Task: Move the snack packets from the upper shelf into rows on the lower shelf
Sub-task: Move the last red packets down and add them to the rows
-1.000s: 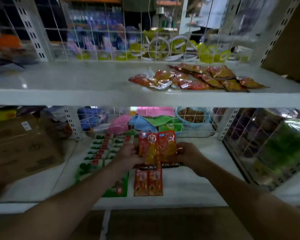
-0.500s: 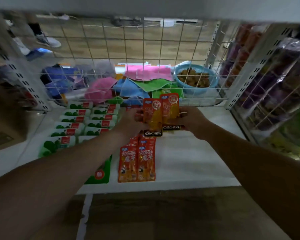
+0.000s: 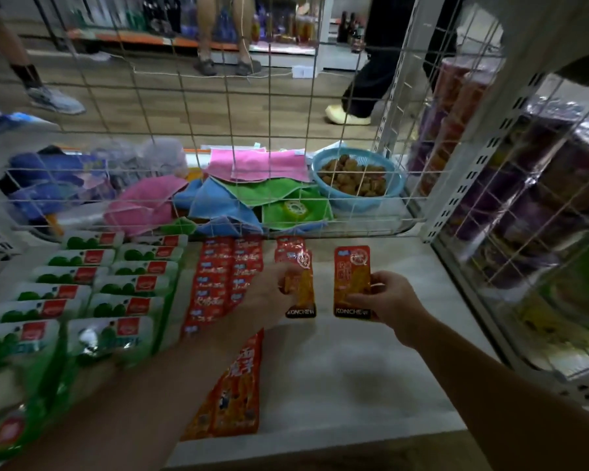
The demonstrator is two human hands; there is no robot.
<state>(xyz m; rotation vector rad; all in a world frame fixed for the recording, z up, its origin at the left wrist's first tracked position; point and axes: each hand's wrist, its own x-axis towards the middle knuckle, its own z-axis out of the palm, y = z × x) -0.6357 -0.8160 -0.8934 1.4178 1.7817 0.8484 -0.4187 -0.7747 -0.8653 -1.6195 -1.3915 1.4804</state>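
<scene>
The left hand [image 3: 272, 295] holds a flat orange plastic snack packet [image 3: 301, 290] with a black strip at the bottom. The fingers curl round the packet's left edge, so the packet sticks out to the right of this hand. I cannot tell if the packet touches the shelf.

The right hand [image 3: 390, 299] pinches a second orange snack packet [image 3: 351, 280] of the same kind. The thumb and fingers close on its right edge, so this packet sits to the left of the hand. The two packets are side by side between the two hands, with a thin bit of bare shelf showing between them.

Just left of the left hand, two rows of shiny red packets [image 3: 225, 277] lie flat on the white lower shelf [image 3: 354, 368], each one partly over the next. Closer in, by the left forearm, two more red packets [image 3: 238, 392] lie at the front edge. Farther left of that hand are two rows of green and white packets [image 3: 116, 283].

Past both hands stands a wire grid wall [image 3: 218, 130]. Behind it lie pink, green and blue cloths [image 3: 252, 164] and a round blue plastic basket [image 3: 361, 200] of small brown lumps.
</scene>
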